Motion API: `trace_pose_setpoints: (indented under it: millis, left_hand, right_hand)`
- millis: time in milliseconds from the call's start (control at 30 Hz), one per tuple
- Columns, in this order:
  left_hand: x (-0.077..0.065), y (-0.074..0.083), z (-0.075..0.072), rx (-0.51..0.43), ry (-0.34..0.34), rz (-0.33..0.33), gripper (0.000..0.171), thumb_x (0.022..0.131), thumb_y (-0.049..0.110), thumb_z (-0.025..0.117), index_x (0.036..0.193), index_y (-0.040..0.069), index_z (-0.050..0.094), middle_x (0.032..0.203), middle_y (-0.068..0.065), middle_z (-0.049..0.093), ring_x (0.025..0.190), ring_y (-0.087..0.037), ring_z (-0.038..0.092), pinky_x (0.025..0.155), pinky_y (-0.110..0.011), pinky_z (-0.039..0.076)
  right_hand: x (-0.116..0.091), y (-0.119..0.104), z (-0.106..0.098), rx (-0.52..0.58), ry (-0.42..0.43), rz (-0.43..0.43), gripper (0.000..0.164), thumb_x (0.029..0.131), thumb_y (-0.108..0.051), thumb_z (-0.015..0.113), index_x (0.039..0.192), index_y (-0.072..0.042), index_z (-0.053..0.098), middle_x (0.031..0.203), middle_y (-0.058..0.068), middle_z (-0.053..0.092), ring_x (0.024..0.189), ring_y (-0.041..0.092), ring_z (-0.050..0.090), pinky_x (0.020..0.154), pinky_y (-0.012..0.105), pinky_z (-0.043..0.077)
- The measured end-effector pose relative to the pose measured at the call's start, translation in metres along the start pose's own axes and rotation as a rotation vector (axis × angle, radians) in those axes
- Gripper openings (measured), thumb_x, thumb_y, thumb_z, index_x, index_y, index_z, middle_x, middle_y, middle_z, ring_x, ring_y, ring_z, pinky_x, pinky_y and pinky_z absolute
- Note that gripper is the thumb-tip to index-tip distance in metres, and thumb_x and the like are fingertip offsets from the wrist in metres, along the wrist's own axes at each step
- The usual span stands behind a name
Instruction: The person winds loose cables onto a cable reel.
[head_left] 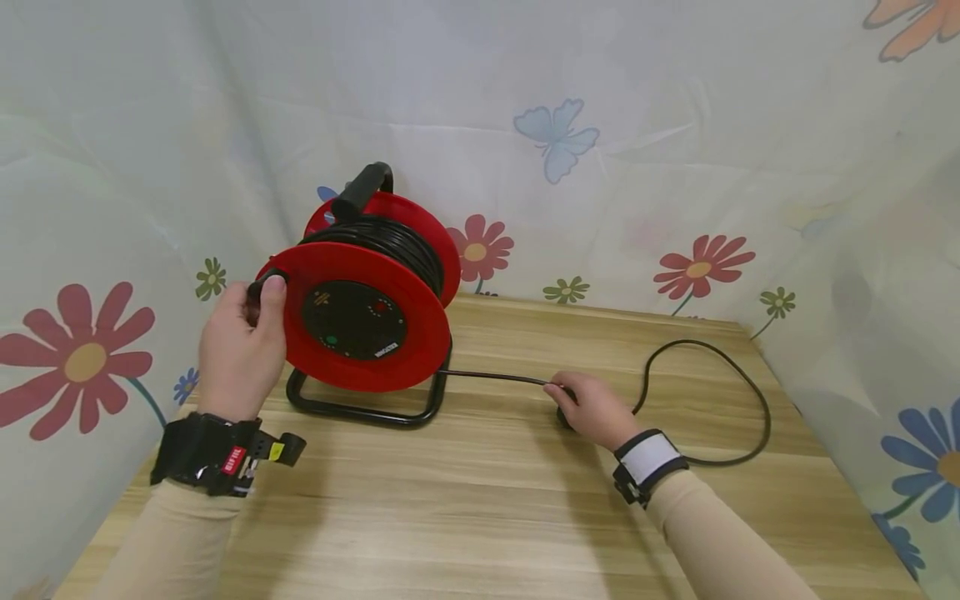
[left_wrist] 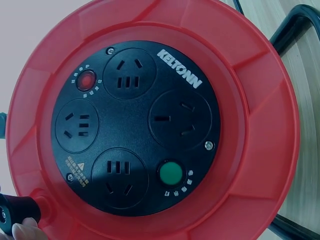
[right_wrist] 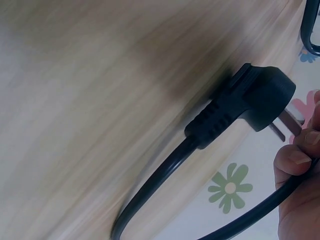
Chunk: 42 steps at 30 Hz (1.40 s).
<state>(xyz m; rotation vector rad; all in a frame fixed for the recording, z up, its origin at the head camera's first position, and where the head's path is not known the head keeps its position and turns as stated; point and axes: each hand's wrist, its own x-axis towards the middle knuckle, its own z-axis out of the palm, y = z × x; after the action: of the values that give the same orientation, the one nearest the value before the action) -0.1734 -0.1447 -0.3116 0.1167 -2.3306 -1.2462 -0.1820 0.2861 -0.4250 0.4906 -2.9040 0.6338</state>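
Note:
A red cable reel (head_left: pixel 429 333) with black cable (head_left: pixel 390 237) wound on its drum stands at the left of the table. My left hand (head_left: pixel 243 350) grips the black crank knob (head_left: pixel 258 293) on the reel's front disc. Four sockets, a red button (left_wrist: pixel 86 80) and a green one (left_wrist: pixel 171 173) show on the black socket panel (left_wrist: pixel 135 130). Over the table to the right of the reel, my right hand (head_left: pixel 596 408) pinches the cable (right_wrist: pixel 260 210) between thumb and fingers. A black plug (right_wrist: pixel 255 97) lies close by, its prongs toward those fingertips.
The reel rests on a black tube stand (head_left: pixel 367 410) and has a black carrying handle (head_left: pixel 363 192) on top. Right of my right hand, a loop of cable (head_left: pixel 765 417) lies on the wooden table (head_left: pixel 450 517). Flower-printed cloth (head_left: pixel 675 167) hangs around the table's sides.

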Motion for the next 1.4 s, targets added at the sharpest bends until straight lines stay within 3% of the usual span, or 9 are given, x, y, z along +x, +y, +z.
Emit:
trace_pose_setpoints:
  millis: [367, 800, 1133, 1400]
  left_hand:
    - [-0.001, 0.011, 0.001, 0.031, -0.025, 0.002, 0.058, 0.097, 0.059, 0.038, 0.114, 0.004, 0.051, 0.095, -0.016, 0.056, 0.086, -0.031, 0.05, 0.066, -0.041, 0.042]
    - [-0.003, 0.027, 0.005, 0.051, -0.032, 0.053, 0.054, 0.097, 0.058, 0.038, 0.108, 0.007, 0.051, 0.087, -0.013, 0.051, 0.08, -0.029, 0.048, 0.063, -0.041, 0.039]
    - [-0.006, 0.04, 0.013, 0.089, 0.001, 0.145, 0.051, 0.098, 0.056, 0.038, 0.1, 0.007, 0.051, 0.075, -0.012, 0.05, 0.068, -0.027, 0.047, 0.054, -0.039, 0.037]
    - [-0.01, 0.048, 0.02, 0.092, -0.024, 0.198, 0.05, 0.098, 0.055, 0.039, 0.101, 0.007, 0.05, 0.077, -0.011, 0.051, 0.068, -0.027, 0.047, 0.056, -0.039, 0.037]
  right_hand:
    - [0.006, -0.006, 0.005, -0.006, -0.002, -0.013, 0.022, 0.1, -0.03, 0.054, 0.095, -0.013, 0.067, 0.069, -0.006, 0.051, 0.06, 0.011, 0.047, 0.055, 0.032, 0.04]
    - [0.016, -0.016, 0.01, -0.039, 0.002, -0.028, 0.021, 0.1, -0.03, 0.054, 0.094, -0.015, 0.067, 0.071, -0.008, 0.055, 0.062, 0.011, 0.049, 0.057, 0.032, 0.041]
    - [0.025, -0.031, 0.012, -0.039, -0.032, -0.035, 0.023, 0.099, -0.031, 0.055, 0.095, -0.013, 0.069, 0.08, -0.006, 0.062, 0.067, 0.009, 0.053, 0.062, 0.032, 0.045]
    - [0.031, -0.036, 0.02, -0.024, -0.032, -0.063, 0.02, 0.099, -0.029, 0.056, 0.094, -0.014, 0.068, 0.081, -0.007, 0.063, 0.07, 0.007, 0.055, 0.065, 0.032, 0.046]
